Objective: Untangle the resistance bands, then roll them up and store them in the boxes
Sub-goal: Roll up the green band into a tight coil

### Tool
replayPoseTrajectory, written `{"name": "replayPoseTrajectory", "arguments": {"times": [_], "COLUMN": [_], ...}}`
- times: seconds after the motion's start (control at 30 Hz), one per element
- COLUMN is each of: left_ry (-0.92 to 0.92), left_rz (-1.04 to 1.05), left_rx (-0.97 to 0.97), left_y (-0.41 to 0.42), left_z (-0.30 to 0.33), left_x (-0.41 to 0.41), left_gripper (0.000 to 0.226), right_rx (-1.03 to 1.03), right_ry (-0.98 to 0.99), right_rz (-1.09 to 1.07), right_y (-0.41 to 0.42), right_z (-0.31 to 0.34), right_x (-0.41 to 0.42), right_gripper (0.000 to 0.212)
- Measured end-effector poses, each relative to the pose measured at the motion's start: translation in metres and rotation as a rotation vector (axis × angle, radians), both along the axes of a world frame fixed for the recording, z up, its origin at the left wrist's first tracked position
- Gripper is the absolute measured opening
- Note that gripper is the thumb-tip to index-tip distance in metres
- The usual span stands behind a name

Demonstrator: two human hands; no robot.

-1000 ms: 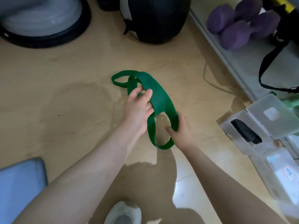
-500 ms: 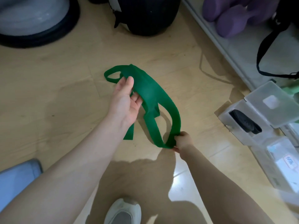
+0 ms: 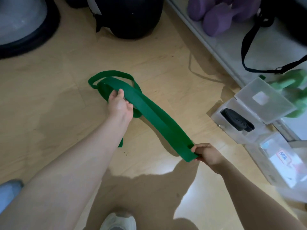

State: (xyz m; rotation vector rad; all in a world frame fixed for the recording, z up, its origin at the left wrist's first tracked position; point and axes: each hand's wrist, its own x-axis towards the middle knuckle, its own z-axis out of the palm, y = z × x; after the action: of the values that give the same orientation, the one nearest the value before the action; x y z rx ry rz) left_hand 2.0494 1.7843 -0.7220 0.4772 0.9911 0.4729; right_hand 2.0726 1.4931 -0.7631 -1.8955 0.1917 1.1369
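Untangling in progress over the pale wooden floor (image 3: 49, 83): the wide flat green rubber resistance band (image 3: 154, 117) is hanging stretched between both hands above the boards. The right hand (image 3: 206, 154) is pinching the near folded end of the band between thumb and curled fingers, the two layers lying flat together there. The left hand (image 3: 119, 105) is gripping the band farther up, thumb over the top face and fingers curling underneath; beyond that grip the band is doubling back in loose loops, one strand crossing over another, and a short tail is dangling below the left forearm. So the tidy stretch is lying between the two grips, and the tangle is sitting past the left hand, away from the person. Judgement on the step: the right hand should be holding its end firm while the left is sliding outward along the band, feeding the crossed loop through rather than tugging, since pulling hard would likely be tightening the twist; keeping the band flat would be making the later roll neater. To the right, near the shelf edge, the open translucent plastic box (image 3: 232, 123) is holding a rolled black band (image 3: 237, 120), and a second lidded translucent box with a white label (image 3: 280, 161) is sitting just beside it, well apart from the green band.
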Motion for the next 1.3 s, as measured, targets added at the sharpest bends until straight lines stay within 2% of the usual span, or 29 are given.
{"name": "replayPoseTrajectory", "arguments": {"times": [0.07, 0.17, 0.23, 0.27, 0.3, 0.33, 0.4, 0.43, 0.47, 0.53, 0.63, 0.7, 0.77, 0.83, 0.93, 1.0, 1.07, 1.17, 1.3], "left_ry": [-0.014, -0.084, -0.133, -0.123, -0.07, 0.015, 0.218, 0.291, 0.326, 0.331, 0.305, 0.245, 0.183, 0.22, 0.451, 0.528, 0.571, 0.565, 0.554], "left_rz": [0.019, 0.039, 0.034, 0.006, -0.045, -0.119, -0.3, -0.374, -0.418, -0.444, -0.524, -0.628, -0.753, -0.861, -1.175, -1.397, -1.526, -1.591, -1.562], "left_rx": [0.005, -0.005, -0.046, -0.058, -0.058, -0.049, -0.033, -0.031, -0.032, -0.073, -0.141, -0.196, -0.257, -0.277, -0.096, 0.007, 0.149, 0.355, 0.356], "left_y": [-0.003, -0.008, -0.015, -0.02, -0.028, -0.038, -0.06, -0.072, -0.081, -0.097, -0.121, -0.145, -0.175, -0.199, -0.206, -0.198, -0.187, -0.169, -0.143], "left_z": [-0.003, 0.005, 0.006, 0.002, -0.004, -0.013, -0.031, -0.035, -0.038, -0.034, -0.016, -0.007, -0.002, -0.011, -0.029, -0.035, -0.032, -0.019, 0.012], "left_x": [0.011, 0.028, 0.034, 0.033, 0.031, 0.027, 0.016, 0.01, 0.006, -0.001, -0.011, -0.024, -0.039, -0.05, -0.057, -0.063, -0.07, -0.072, -0.05], "left_gripper": [0.021, 0.019, 0.016, 0.016, 0.019, 0.023, 0.03, 0.032, 0.035, 0.036, 0.016, 0.012, 0.019, 0.022, 0.036, 0.041, 0.042, 0.036, 0.014], "right_rx": [0.046, 0.054, 0.046, 0.047, 0.028, 0.019, -0.176, -0.319, -0.435, -0.599, -0.874, -1.034, -1.105, -1.012, -0.796, -0.734, -0.592, -0.384, -0.247], "right_ry": [0.066, -0.072, -0.243, -0.288, -0.275, -0.224, -0.179, -0.224, -0.282, -0.302, -0.227, -0.211, -0.184, -0.178, -0.301, -0.437, -0.535, -0.618, -0.596], "right_rz": [0.048, 0.182, 0.055, -0.066, -0.155, -0.196, -0.052, 0.094, 0.196, 0.249, 0.286, 0.318, 0.356, 0.319, 0.231, 0.314, 0.337, 0.381, 0.519], "right_y": [-0.001, -0.008, -0.017, -0.023, -0.032, -0.043, -0.065, -0.073, -0.079, -0.083, -0.092, -0.111, -0.13, -0.142, -0.134, -0.109, -0.075, -0.023, 0.017], "right_z": [0.001, 0.001, 0.0, 0.002, 0.003, 0.003, 0.001, 0.0, -0.003, -0.008, 0.003, 0.01, 0.02, 0.026, 0.027, 0.024, 0.024, 0.03, 0.05], "right_x": [-0.001, -0.002, -0.001, 0.001, 0.003, 0.004, 0.001, 0.0, 0.0, 0.002, 0.003, -0.001, -0.012, -0.022, -0.032, -0.032, -0.03, -0.023, 0.0], "right_gripper": [0.013, 0.035, 0.033, 0.025, 0.011, 0.013, 0.052, 0.054, 0.048, 0.037, 0.024, 0.024, 0.031, 0.042, 0.056, 0.054, 0.049, 0.042, 0.04]}}
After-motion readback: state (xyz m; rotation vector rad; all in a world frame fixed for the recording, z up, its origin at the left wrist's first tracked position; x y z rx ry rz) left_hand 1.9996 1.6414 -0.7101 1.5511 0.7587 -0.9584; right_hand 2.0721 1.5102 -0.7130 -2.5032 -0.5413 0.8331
